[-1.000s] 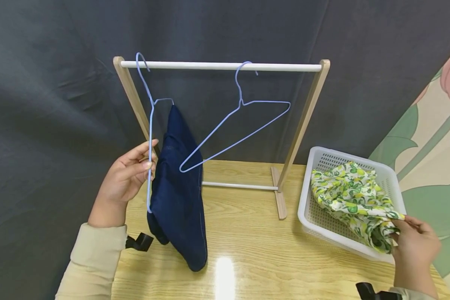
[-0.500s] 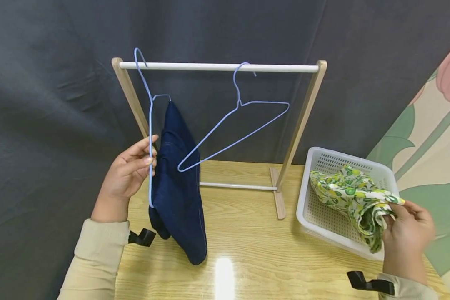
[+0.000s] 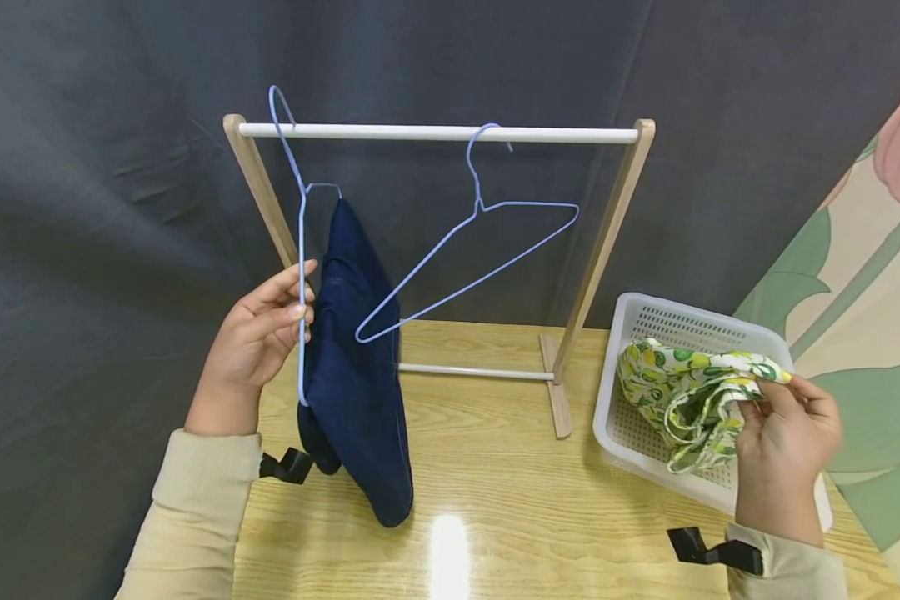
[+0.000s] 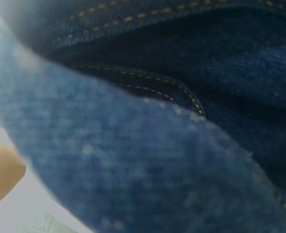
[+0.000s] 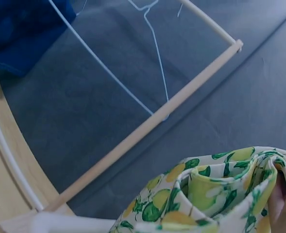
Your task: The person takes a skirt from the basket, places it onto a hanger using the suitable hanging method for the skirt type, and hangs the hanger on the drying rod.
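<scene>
My left hand [image 3: 258,333] pinches the side wire of a light blue hanger [image 3: 302,233] at the rack's left end. That hanger's hook rises above the rail; I cannot tell whether it bears on it. Dark blue denim [image 3: 356,375] drapes from this hanger, and denim with yellow stitching [image 4: 133,160] fills the left wrist view. On the right, my right hand [image 3: 791,446] pinches the edge of a lemon-print cloth garment [image 3: 656,375], partly inside a white basket [image 3: 624,333]. The garment's folded opening [image 5: 215,189] shows in the right wrist view.
A wooden rack with a white rail [image 3: 390,132] stands on the wooden table [image 3: 487,475]. A second blue hanger [image 3: 479,204] hangs bare near the rail's middle. Behind is a dark grey curtain [image 3: 390,58], with a flower-patterned panel [image 3: 870,317] at right.
My right hand has moved left and up, drawing the lemon-print garment together and partly lifting it. My left hand and its hanger with the denim have risen slightly.
</scene>
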`<state>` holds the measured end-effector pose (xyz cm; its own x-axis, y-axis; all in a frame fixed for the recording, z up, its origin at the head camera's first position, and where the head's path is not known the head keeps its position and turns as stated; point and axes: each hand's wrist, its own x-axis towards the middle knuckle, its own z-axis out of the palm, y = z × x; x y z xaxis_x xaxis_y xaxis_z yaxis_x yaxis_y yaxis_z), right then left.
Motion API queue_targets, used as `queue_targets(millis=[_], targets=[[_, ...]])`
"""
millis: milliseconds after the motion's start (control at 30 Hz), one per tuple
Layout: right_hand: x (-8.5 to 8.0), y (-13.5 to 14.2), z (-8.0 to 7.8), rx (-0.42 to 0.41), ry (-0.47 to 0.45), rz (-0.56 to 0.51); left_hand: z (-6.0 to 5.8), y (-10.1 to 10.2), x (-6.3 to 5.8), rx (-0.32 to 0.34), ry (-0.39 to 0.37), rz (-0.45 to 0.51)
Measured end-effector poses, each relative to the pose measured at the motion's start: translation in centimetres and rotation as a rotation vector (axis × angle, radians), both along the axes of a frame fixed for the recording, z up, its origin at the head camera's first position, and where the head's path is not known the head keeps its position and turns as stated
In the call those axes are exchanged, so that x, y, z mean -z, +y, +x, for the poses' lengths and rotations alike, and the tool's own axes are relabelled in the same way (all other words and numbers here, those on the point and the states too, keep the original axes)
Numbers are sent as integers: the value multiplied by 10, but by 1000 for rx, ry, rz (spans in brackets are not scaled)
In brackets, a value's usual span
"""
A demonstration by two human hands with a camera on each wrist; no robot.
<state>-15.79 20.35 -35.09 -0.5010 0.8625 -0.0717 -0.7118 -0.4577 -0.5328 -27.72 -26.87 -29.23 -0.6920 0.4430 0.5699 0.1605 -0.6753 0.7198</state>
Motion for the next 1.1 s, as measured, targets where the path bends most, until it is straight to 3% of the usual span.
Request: queue_targets(millis=[267,633,1100], targets=[[-9,-6,-2,-20,80,-24,-6,1,0,-8,-14,10],[-29,-19,-8,-29,194,-34,-10,2,11,-37,-82,9],[-49,-43,-15,-56,314,4,-11,3,17,-75,-98,-23]])
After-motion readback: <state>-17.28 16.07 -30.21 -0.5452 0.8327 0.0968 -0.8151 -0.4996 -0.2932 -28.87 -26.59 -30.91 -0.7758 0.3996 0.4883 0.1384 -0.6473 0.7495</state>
